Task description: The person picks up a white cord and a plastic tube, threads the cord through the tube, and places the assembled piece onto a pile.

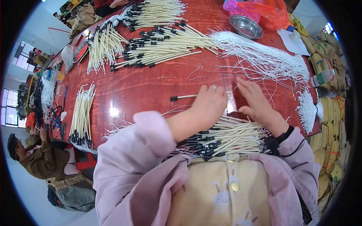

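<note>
My left hand (212, 104) is closed around a thin cream stick (186, 96) that lies level over the red table. The stick's black-capped end points left, and its other end is hidden by my fingers. A ring shows on this hand. My right hand (258, 103) is just to the right, slightly blurred, thumb and fingers apart. A short bit of white string (233, 89) shows between the hands; I cannot tell whether the right fingers touch it. Below both hands, close to my body, lies a pile of cream sticks (239, 137) with black caps and white strings.
More bundles of capped sticks (158, 47) lie at the far side, with another bundle (82, 113) at left. Loose white strings (264, 56) spread at far right near a metal bowl (246, 27). A bottle (322, 77) and stacked sacks (332, 124) stand right. A person (41, 154) sits left.
</note>
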